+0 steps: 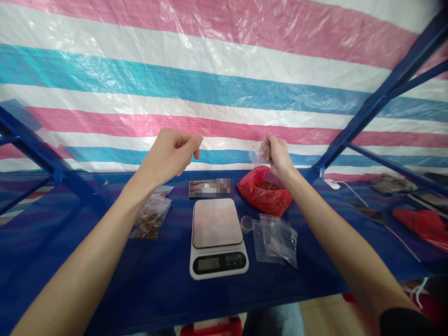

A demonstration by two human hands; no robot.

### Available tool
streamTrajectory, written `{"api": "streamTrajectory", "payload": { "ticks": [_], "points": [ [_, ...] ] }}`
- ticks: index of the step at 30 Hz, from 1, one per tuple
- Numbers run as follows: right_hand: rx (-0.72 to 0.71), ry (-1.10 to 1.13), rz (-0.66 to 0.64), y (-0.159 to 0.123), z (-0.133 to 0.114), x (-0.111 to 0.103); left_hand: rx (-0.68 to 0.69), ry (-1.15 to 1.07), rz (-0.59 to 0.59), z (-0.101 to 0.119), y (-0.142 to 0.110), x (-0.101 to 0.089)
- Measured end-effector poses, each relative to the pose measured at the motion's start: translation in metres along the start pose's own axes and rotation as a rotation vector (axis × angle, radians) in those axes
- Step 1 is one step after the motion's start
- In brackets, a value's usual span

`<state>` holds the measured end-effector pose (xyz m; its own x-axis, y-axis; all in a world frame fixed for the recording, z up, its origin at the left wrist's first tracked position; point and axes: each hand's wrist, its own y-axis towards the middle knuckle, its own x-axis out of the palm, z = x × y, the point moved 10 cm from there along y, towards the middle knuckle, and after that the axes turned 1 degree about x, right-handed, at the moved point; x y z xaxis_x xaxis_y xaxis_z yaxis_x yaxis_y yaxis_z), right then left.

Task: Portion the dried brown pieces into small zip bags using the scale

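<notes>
My left hand (pixel 180 148) hovers above the left half of the shelf, fingers curled in and thumb against them, with nothing showing in it. Over the red plastic bag, my right hand (pixel 279 153) is closed around a small clear plastic bag (pixel 265 150) with brownish contents, partly blurred. The open red plastic bag (pixel 261 196) below holds small reddish-brown dried pieces (pixel 268 185). A white kitchen scale (pixel 217 224) with a bare metal plate sits between my arms; its display is too faint to read.
Filled zip bags (pixel 151 219) lie beside my left forearm. Flat clear zip bags (pixel 276 238) and a small clear round cup (pixel 247 224) lie right of the scale. A printed card (pixel 210 187) is behind it. Blue metal braces (pixel 364 107) flank the blue shelf (pixel 168 289); striped sheeting hangs behind.
</notes>
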<state>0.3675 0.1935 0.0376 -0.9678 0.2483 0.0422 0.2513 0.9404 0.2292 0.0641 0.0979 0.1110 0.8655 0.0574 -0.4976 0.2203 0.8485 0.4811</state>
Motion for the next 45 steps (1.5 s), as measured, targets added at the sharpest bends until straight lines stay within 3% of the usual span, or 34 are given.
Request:
{"api": "streamTrajectory", "payload": {
  "ticks": [3,5,9,12,21,26,29,32,36,38,42,45],
  "points": [
    [-0.232,-0.451,0.032,0.008,-0.018,-0.047,-0.09,0.093,0.021,-0.032,-0.023,-0.008],
    [-0.395,-0.811,0.029,0.0,-0.027,-0.056,-0.174,0.085,0.043,-0.057,-0.043,-0.012],
    [-0.543,-1.445,-0.104,-0.024,-0.011,-0.032,-0.322,0.002,0.111,-0.102,-0.079,-0.015],
    [-0.556,-1.64,-0.207,-0.033,0.001,-0.014,-0.357,-0.022,0.166,-0.122,-0.094,-0.017],
    [-0.667,-1.604,-0.179,-0.037,-0.018,-0.001,-0.357,0.032,0.214,-0.143,-0.102,-0.027],
    [-0.68,-1.461,0.123,-0.049,-0.054,-0.037,-0.317,0.156,0.223,-0.14,-0.106,-0.031],
    [-0.71,-1.364,0.187,-0.075,-0.071,-0.059,-0.286,0.233,0.238,-0.134,-0.107,-0.033],
    [-0.847,-1.343,0.158,-0.114,-0.079,-0.066,-0.262,0.287,0.227,-0.132,-0.106,-0.031],
    [-1.303,-1.294,0.091,-0.186,-0.08,-0.054,-0.244,0.315,0.225,-0.137,-0.105,-0.03],
    [-1.409,-1.23,-0.001,-0.212,-0.069,-0.048,-0.236,0.319,0.23,-0.139,-0.106,-0.029],
    [-1.329,-1.173,-0.132,-0.242,-0.038,-0.041,-0.221,0.317,0.236,-0.138,-0.107,-0.028],
    [-1.069,-1.227,-0.288,-0.255,-0.002,-0.039,-0.221,0.314,0.243,-0.136,-0.108,-0.029]
  ]
}}
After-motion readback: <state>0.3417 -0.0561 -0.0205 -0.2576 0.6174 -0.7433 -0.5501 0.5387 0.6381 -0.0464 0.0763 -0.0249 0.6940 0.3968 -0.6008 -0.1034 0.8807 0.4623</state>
